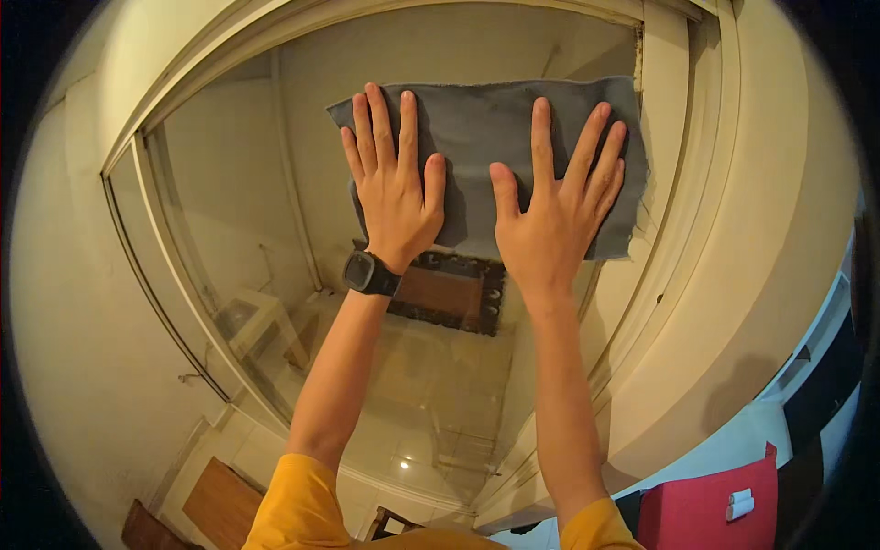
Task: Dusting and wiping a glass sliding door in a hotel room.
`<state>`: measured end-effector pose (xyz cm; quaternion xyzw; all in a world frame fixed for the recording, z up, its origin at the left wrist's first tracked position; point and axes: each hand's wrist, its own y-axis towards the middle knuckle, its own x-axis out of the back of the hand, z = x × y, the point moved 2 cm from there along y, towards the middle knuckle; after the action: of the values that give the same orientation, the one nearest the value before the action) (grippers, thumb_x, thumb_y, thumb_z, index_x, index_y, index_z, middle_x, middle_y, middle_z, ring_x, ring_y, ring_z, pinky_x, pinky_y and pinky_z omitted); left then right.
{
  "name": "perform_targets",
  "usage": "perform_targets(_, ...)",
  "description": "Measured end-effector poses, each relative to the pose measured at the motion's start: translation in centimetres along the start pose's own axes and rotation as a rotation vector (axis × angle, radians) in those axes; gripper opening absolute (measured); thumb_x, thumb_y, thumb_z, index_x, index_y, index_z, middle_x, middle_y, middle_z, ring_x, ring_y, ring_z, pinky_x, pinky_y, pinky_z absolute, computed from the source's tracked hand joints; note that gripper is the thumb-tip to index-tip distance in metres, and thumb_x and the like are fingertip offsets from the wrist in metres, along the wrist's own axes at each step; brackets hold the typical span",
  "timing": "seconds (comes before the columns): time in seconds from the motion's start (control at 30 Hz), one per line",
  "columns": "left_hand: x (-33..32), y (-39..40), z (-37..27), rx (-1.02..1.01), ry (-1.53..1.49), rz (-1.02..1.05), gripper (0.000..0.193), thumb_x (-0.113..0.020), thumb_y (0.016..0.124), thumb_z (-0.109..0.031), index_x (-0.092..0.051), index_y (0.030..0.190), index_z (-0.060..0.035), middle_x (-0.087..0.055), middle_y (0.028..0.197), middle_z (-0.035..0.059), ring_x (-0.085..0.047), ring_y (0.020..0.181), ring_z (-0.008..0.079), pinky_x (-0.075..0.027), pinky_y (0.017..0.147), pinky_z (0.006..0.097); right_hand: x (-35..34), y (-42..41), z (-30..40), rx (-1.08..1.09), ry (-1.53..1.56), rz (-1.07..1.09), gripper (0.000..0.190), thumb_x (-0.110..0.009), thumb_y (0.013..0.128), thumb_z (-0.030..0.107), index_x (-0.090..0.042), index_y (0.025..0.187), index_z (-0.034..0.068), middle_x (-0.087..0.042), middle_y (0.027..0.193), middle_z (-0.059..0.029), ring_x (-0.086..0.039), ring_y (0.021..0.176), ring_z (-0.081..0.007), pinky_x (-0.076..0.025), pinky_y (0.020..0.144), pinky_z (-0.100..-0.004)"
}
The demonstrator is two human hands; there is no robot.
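A grey cloth (478,130) lies spread against the upper part of a large glass pane (405,371). My left hand (399,189) presses flat on the cloth's left part, fingers straight and apart, with a black watch (370,272) on the wrist. On the right part, my right hand (550,213) is also flat, its thumb and fingers spread wide. Neither hand grips the fabric. The cloth's right edge overlaps the pale frame (663,137) beside the glass. Both arms reach up from yellow sleeves.
Through the glass show a dark-bordered brown mat (447,292) and a pale stool (258,313). A brown wooden panel (223,498) stands at lower left. A red-covered object (694,509) with small white items (740,504) is at lower right, beyond the curved-looking wall (756,289).
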<state>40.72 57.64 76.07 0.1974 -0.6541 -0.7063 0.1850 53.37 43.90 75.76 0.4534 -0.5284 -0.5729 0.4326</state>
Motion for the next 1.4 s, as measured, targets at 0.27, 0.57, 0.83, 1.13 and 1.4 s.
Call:
perform_targets(0.27,0.4,2.4,0.7,-0.145,-0.071,-0.036,0.068,-0.052,0.105,-0.035,-0.037,0.168,-0.0154,-0.016,0.178,0.0216,-0.013,0.165,0.0423,-0.01,0.13,0.0613,0.8,1.4,0.0,-0.006,-0.224,0.003,0.073,-0.062,0.102,0.055,-0.041,0.167,0.028,-0.02,0.178,-0.0185,-0.017,0.162,-0.0472,-0.022,0.124,-0.06)
perform_targets(0.57,0.7,2.0,1.7,-0.184,-0.088,-0.005,0.066,-0.054,0.104,-0.036,-0.042,0.166,-0.0178,-0.022,0.177,0.0194,-0.017,0.163,0.0423,-0.016,0.13,0.0595,-0.3,0.2,-0.4,0.035,-0.266,0.004,0.072,-0.057,0.104,0.057,-0.042,0.167,0.025,-0.02,0.178,-0.018,-0.017,0.162,-0.0475,-0.019,0.126,-0.0614)
perform_targets(0.83,1.3,5.3,3.0,-0.203,-0.056,-0.047,0.066,-0.054,0.104,-0.036,-0.042,0.167,-0.0188,-0.025,0.177,0.0165,-0.02,0.163,0.0415,-0.017,0.131,0.0571,-1.3,4.9,1.0,0.121,-0.265,-0.098,0.069,-0.056,0.106,0.054,-0.041,0.167,0.025,-0.022,0.178,-0.0154,-0.018,0.162,-0.0442,-0.018,0.128,-0.0632)
perform_targets(1.13,0.3,-1.0,2.2,-0.13,-0.073,0.021,0.065,-0.054,0.103,-0.035,-0.044,0.166,-0.0202,-0.023,0.177,0.0184,-0.019,0.163,0.0416,-0.014,0.131,0.0575,-1.2,-1.9,-0.3,0.073,-0.271,0.036,0.07,-0.057,0.106,0.052,-0.041,0.167,0.023,-0.02,0.178,-0.0169,-0.017,0.162,-0.0455,-0.017,0.128,-0.063)
perform_targets(1.4,0.1,0.7,2.6,-0.174,-0.111,0.018,0.066,-0.055,0.102,-0.036,-0.045,0.165,-0.02,-0.024,0.177,0.0186,-0.019,0.164,0.0402,-0.013,0.131,0.0572,-1.7,-0.9,-0.9,0.099,-0.257,-0.035,0.071,-0.058,0.104,0.055,-0.044,0.166,0.023,-0.023,0.177,-0.0191,-0.019,0.161,-0.048,-0.019,0.126,-0.0648)
